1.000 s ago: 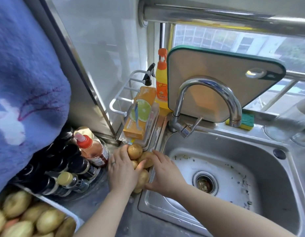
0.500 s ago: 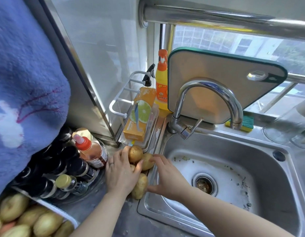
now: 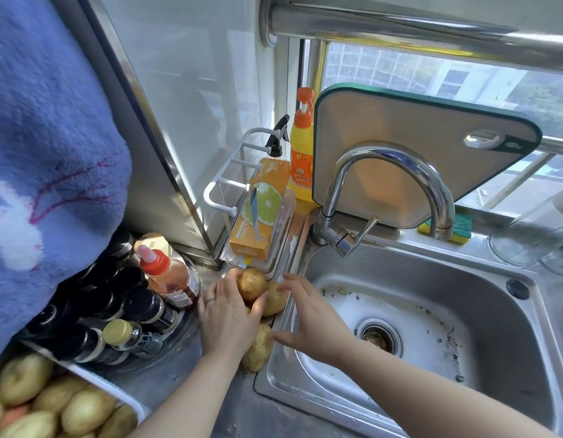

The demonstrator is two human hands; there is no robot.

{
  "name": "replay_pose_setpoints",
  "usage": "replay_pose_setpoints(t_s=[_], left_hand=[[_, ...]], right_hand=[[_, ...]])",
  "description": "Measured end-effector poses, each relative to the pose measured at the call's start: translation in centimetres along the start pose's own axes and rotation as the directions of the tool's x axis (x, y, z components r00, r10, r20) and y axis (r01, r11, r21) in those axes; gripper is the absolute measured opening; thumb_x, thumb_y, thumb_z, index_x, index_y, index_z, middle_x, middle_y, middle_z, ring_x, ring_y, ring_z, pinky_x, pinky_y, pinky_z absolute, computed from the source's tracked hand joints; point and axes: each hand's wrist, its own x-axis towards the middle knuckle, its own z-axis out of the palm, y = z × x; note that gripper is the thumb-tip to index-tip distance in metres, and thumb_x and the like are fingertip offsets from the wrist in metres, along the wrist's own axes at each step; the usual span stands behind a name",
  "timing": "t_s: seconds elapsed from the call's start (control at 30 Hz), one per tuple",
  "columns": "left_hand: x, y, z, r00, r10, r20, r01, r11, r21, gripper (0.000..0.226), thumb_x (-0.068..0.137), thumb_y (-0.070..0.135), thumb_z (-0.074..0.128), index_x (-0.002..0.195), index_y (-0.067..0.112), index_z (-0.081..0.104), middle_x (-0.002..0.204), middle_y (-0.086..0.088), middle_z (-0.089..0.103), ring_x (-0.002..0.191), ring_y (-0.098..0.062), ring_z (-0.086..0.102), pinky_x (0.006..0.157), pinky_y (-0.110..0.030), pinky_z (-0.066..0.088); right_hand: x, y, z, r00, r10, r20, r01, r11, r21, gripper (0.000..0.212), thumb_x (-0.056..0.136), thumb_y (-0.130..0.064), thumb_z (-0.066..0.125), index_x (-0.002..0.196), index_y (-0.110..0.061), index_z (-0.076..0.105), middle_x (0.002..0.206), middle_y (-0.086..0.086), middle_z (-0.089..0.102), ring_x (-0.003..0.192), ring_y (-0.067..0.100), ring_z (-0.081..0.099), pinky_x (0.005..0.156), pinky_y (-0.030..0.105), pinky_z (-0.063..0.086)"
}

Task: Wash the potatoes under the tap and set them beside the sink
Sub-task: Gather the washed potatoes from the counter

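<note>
Three wet potatoes lie in a small pile on the counter strip left of the sink (image 3: 526, 336): a top potato (image 3: 251, 283), a second potato (image 3: 276, 300) and a lower potato (image 3: 258, 348). My left hand (image 3: 225, 316) rests against the pile from the left, with the fingers beside the top potato and the thumb lying between the potatoes. Fingers spread, my right hand (image 3: 308, 320) reaches over the sink rim; its fingertips touch the second potato and its thumb is near the lower one. The tap (image 3: 397, 162) shows no running water.
A crate of unwashed potatoes (image 3: 46, 406) sits at bottom left. Sauce bottles (image 3: 166, 279) crowd the counter left of the pile, and a rack with an orange box (image 3: 261, 216) stands behind it. A cutting board (image 3: 416, 147) leans behind the tap. A blue towel (image 3: 46, 153) hangs at left.
My right hand has drawn back a little toward the sink, uncovering more of the lower potato. My left hand stays against the pile.
</note>
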Motion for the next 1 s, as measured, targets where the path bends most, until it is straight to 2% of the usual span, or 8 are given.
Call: replay_pose_setpoints(t_s=[0.1,0.23,0.4,0.5,0.57,0.77,0.87,1.0], left_hand=[[-0.4,-0.7,0.3,0.999,0.042,-0.032,-0.043,0.999,-0.020,0.066,0.077,0.052,0.065,0.127,0.014,0.043,0.124,-0.010,0.059,0.123,-0.033,0.046,0.102,-0.050,0.035],[-1.1,-1.4,0.4,0.996,0.085,-0.033,-0.087,0.994,-0.073,0.069,0.072,0.043,0.073,0.126,0.019,0.036,0.123,-0.008,0.056,0.122,-0.033,0.043,0.102,-0.055,0.037],[-1.2,-1.6,0.3,0.996,0.089,0.000,-0.089,0.990,-0.109,0.077,0.072,0.037,0.074,0.135,0.015,0.036,0.127,-0.010,0.052,0.126,-0.033,0.037,0.107,-0.056,0.031],[-1.2,-1.9,0.4,0.993,0.120,0.008,-0.118,0.987,-0.112,0.076,0.074,0.047,0.066,0.136,0.018,0.032,0.127,-0.008,0.053,0.125,-0.033,0.040,0.107,-0.057,0.031],[-1.2,-2.1,0.5,0.992,0.128,0.008,-0.126,0.984,-0.123,0.075,0.074,0.051,0.059,0.136,0.019,0.031,0.127,-0.007,0.054,0.125,-0.033,0.040,0.107,-0.057,0.031],[-1.3,-2.3,0.4,0.992,0.117,0.052,-0.108,0.983,-0.151,0.080,0.072,0.032,0.072,0.139,0.014,0.033,0.137,-0.008,0.048,0.134,-0.028,0.035,0.115,-0.049,0.016],[-1.4,-2.3,0.2,0.989,0.132,0.061,-0.120,0.980,-0.161,0.080,0.071,0.043,0.057,0.142,0.017,0.030,0.136,-0.005,0.048,0.132,-0.026,0.037,0.115,-0.042,0.011],[-1.7,-2.7,-0.3,0.979,0.174,0.109,-0.160,0.979,-0.129,0.078,0.076,0.056,0.036,0.145,0.021,0.024,0.142,-0.001,0.040,0.138,-0.022,0.027,0.114,-0.031,0.003]], right_hand=[[1.0,-0.7,-1.2,0.994,-0.108,-0.027,0.108,0.994,-0.017,0.063,0.082,-0.026,0.061,0.140,-0.025,0.037,0.147,0.001,0.035,0.136,0.018,0.032,0.113,0.031,0.028],[2.3,-1.6,-0.9,0.979,-0.203,0.029,0.205,0.965,-0.166,0.058,0.086,-0.026,0.037,0.143,-0.030,0.036,0.143,0.009,0.041,0.129,0.030,0.040,0.105,0.042,0.037],[3.4,-1.7,-0.2,0.977,-0.204,0.066,0.213,0.957,-0.198,0.059,0.087,-0.018,0.054,0.141,-0.031,0.036,0.141,0.006,0.039,0.127,0.026,0.037,0.103,0.039,0.036],[3.7,-1.8,-0.4,0.968,-0.236,0.089,0.249,0.949,-0.193,0.056,0.086,-0.013,0.055,0.139,-0.022,0.038,0.149,0.000,0.035,0.134,0.023,0.033,0.110,0.033,0.027],[4.0,-1.8,-0.6,0.957,-0.271,0.098,0.286,0.938,-0.195,0.053,0.085,-0.014,0.059,0.136,-0.017,0.043,0.148,0.002,0.040,0.134,0.024,0.035,0.109,0.034,0.029],[4.6,-1.3,-0.7,0.925,-0.337,0.175,0.378,0.868,-0.321,0.064,0.084,-0.023,0.067,0.141,-0.027,0.038,0.138,0.012,0.038,0.118,0.030,0.046,0.082,0.039,0.048],[4.6,-1.4,-0.7,0.926,-0.337,0.172,0.376,0.869,-0.322,0.061,0.084,-0.024,0.067,0.139,-0.023,0.039,0.140,0.014,0.034,0.117,0.033,0.047,0.081,0.042,0.052],[4.6,-1.2,-0.4,0.953,-0.282,0.107,0.301,0.920,-0.250,0.060,0.082,-0.024,0.068,0.135,-0.017,0.041,0.150,0.007,0.033,0.130,0.031,0.041,0.097,0.041,0.045]])
